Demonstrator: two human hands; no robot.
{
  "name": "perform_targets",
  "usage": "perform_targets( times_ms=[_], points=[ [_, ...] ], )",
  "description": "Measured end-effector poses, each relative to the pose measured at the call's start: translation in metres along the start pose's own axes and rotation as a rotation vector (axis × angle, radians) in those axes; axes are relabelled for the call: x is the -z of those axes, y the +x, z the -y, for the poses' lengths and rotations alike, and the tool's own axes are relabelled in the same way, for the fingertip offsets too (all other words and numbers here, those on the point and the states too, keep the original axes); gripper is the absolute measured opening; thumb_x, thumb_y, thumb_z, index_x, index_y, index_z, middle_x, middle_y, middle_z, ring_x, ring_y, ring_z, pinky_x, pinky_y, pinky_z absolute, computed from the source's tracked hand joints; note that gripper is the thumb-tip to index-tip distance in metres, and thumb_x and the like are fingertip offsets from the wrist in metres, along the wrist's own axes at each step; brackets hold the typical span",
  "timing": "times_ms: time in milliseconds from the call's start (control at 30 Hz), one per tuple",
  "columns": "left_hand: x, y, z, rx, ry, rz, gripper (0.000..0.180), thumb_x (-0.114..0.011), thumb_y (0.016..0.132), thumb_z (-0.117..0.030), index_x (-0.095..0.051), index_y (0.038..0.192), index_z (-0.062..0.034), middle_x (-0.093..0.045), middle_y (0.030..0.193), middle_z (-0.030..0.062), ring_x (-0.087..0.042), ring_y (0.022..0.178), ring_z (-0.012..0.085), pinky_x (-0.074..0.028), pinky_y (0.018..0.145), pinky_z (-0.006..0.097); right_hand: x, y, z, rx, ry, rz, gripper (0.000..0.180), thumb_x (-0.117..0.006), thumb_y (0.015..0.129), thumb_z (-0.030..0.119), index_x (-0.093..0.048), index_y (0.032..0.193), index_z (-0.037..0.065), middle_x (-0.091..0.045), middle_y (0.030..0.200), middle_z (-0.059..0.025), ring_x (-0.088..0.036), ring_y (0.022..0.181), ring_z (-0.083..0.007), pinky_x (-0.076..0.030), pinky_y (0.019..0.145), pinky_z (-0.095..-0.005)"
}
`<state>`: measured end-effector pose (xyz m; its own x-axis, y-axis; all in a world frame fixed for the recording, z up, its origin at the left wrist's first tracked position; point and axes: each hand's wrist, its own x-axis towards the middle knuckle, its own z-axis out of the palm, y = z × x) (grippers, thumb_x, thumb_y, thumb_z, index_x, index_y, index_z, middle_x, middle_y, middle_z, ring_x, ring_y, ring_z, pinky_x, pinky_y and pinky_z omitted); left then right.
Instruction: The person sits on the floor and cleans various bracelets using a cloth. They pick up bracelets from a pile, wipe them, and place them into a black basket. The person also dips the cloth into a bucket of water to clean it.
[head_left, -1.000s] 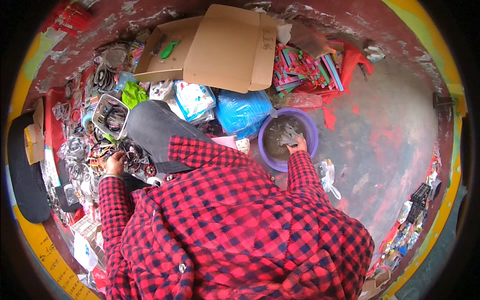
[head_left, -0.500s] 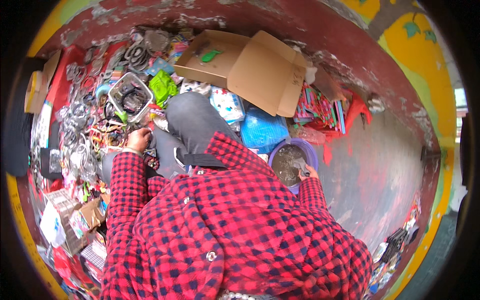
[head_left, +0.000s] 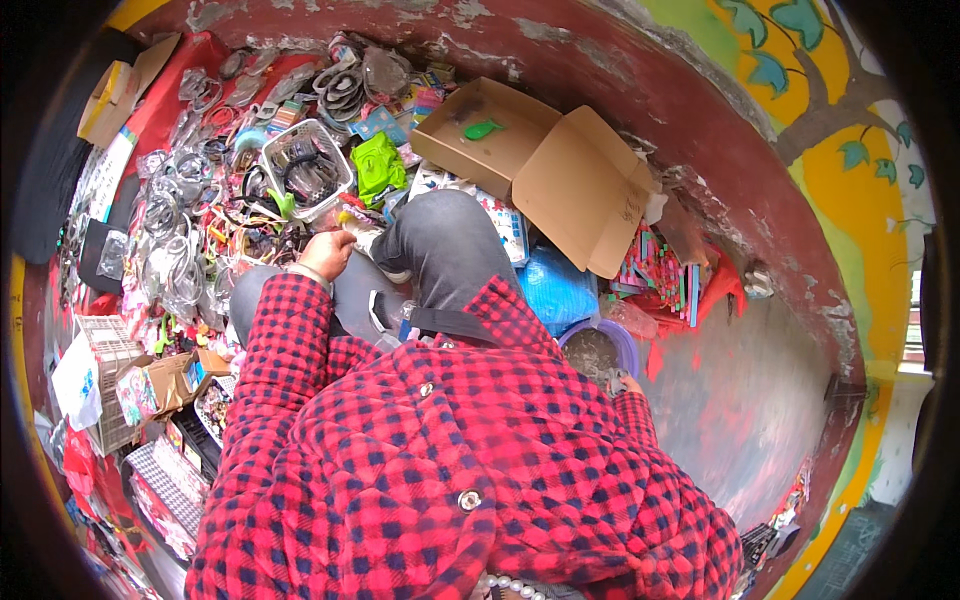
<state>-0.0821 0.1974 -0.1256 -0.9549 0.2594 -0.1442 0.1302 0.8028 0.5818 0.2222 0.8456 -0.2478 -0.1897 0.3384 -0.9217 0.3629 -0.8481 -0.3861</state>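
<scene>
My left hand (head_left: 328,254) is over my lap, near my shoe, with its fingers pinched together. Whatever they hold, if anything, is too small to make out. Beside that hand lies a tangled heap of hair bands and small accessories (head_left: 235,235). Behind it stands a white plastic basket (head_left: 347,178) with dark hair accessories inside. At my right side, my right hand (head_left: 628,386) grips a wet-looking grey cloth (head_left: 613,381) by the near rim of a purple basin (head_left: 629,343). Murky water (head_left: 590,352) shows inside the basin; my sleeve and jacket hide its near part.
An open cardboard box (head_left: 470,150) holding a green item stands beyond my knee. Around it lie a bright green bag (head_left: 377,166), a blue plastic-wrapped bundle (head_left: 553,290) and a pile of coloured strips (head_left: 660,265). A brown box (head_left: 180,385) sits left. A low red wall (head_left: 590,65) curves behind.
The whole view has swung, so everything sits further right. My left hand has drawn from the accessory heap toward my shoe. My right hand and the cloth have come to the basin's near rim.
</scene>
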Motion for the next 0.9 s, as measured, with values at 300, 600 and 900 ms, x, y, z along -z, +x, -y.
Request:
perform_targets(
  times_ms=[300, 600, 900],
  points=[
    [0.0, 0.0, -0.001, 0.033, 0.03, 0.013, 0.021, -0.053, 0.078, -0.015, -0.063, 0.094, -0.0046, -0.062, 0.085, 0.0167, -0.06, 0.082, 0.0299, -0.046, 0.076, 0.035, -0.014, -0.029, -0.006, 0.167, 0.006, 0.016, 0.038, -0.06, 0.076, 0.015, -0.045, 0.11, 0.009, -0.044, 0.11, -0.0127, -0.047, 0.094, -0.0299, -0.049, 0.066, -0.0455],
    [0.002, -0.001, -0.005, 0.031, 0.071, 0.002, 0.021, -0.053, 0.077, -0.014, -0.063, 0.093, -0.0047, -0.062, 0.085, 0.017, -0.06, 0.082, 0.03, -0.046, 0.076, 0.035, -0.013, -0.012, -0.006, 0.093, -0.038, -0.081, 0.038, -0.06, 0.076, 0.018, -0.045, 0.11, 0.008, -0.048, 0.107, -0.0128, -0.05, 0.088, -0.0296, -0.048, 0.067, -0.0456],
    [-0.004, -0.001, 0.002, 0.066, 0.014, 0.008, 0.021, -0.054, 0.079, -0.016, -0.063, 0.095, -0.0056, -0.062, 0.085, 0.0162, -0.06, 0.082, 0.0287, -0.046, 0.075, 0.034, -0.017, -0.019, -0.001, 0.091, -0.012, -0.069, 0.039, -0.061, 0.076, 0.017, -0.045, 0.11, 0.008, -0.049, 0.106, -0.013, -0.051, 0.087, -0.0297, -0.048, 0.068, -0.0456]
  ],
)
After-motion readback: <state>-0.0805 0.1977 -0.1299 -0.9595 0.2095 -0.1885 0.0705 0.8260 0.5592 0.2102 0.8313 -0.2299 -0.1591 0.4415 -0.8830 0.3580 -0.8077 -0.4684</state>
